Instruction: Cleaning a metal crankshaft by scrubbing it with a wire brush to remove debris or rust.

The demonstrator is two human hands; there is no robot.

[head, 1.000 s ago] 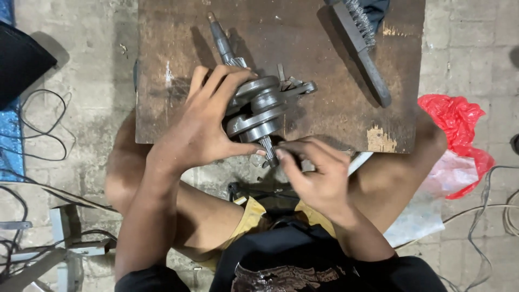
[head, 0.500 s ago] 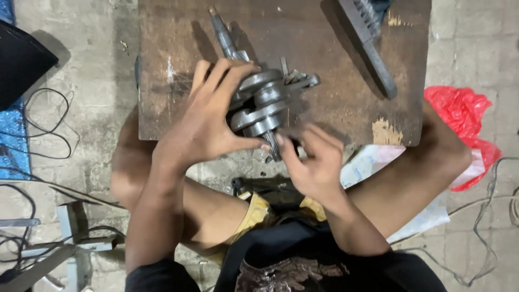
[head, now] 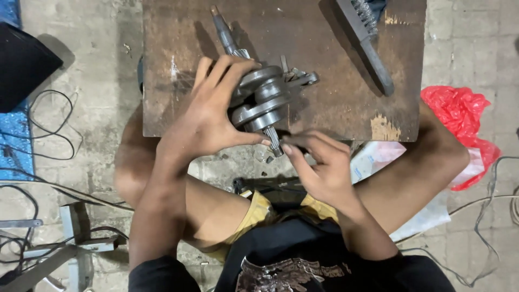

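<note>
A grey metal crankshaft (head: pixel 263 100) with two round webs and a long shaft lies on a worn wooden board (head: pixel 324 81). My left hand (head: pixel 213 116) spreads over its webs and grips them, thumb near the splined lower shaft end. At the board's near edge my right hand (head: pixel 319 162) pinches that splined end with its fingertips. A connecting rod end (head: pixel 300 78) sticks out to the right of the webs.
A wire brush (head: pixel 367 38) lies at the board's upper right. A red plastic bag (head: pixel 462 121) and white paper (head: pixel 378 159) sit at the right. Black cables (head: pixel 38 135) and a black object (head: pixel 24 65) lie left on the concrete floor; my knees flank the board.
The view has shifted slightly. My right hand has moved up a little and closed its fingers on the splined shaft end. My left hand stays on the webs.
</note>
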